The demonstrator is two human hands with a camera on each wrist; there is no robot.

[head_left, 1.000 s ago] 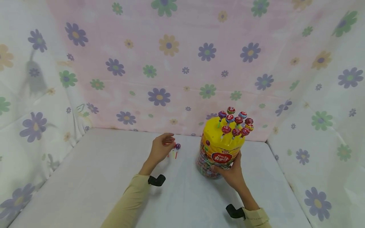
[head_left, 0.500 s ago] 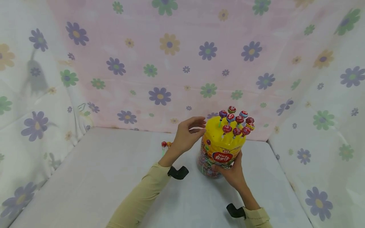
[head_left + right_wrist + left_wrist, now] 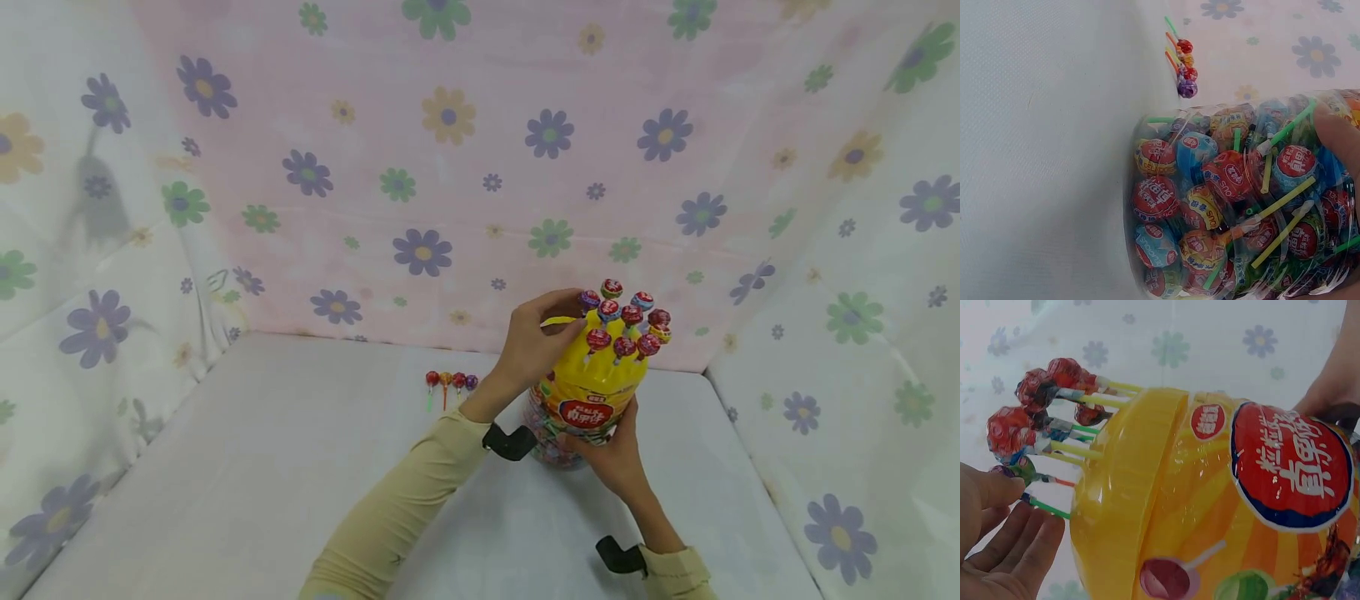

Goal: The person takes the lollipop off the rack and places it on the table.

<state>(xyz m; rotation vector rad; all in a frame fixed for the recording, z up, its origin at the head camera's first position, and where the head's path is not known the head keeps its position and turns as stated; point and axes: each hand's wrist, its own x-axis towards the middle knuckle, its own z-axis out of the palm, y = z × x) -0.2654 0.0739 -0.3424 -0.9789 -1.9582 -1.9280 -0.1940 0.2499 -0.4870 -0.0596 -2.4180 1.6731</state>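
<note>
A clear jar [image 3: 1244, 181] full of wrapped lollipops stands on the table, with a yellow lid [image 3: 1107, 506] on top. Several lollipops [image 3: 624, 346] stick up from the lid by their sticks. At the lid's left side, my left hand [image 3: 536, 342] has its thumb and fingers around the head of a purple lollipop [image 3: 589, 299]; in the left wrist view the thumb covers most of that head, and a green stick runs from it to the lid. My right hand [image 3: 617, 467] grips the jar's lower right side, its fingers partly hidden behind the jar.
Several loose lollipops [image 3: 446, 379] lie in a row on the white table [image 3: 300, 467], left of the jar. Flowered cloth [image 3: 480, 208] hangs at the back and along both sides.
My left hand has moved right from the loose lollipops to the purple one on the lid, uncovering the row on the table. The right hand keeps its hold on the jar.
</note>
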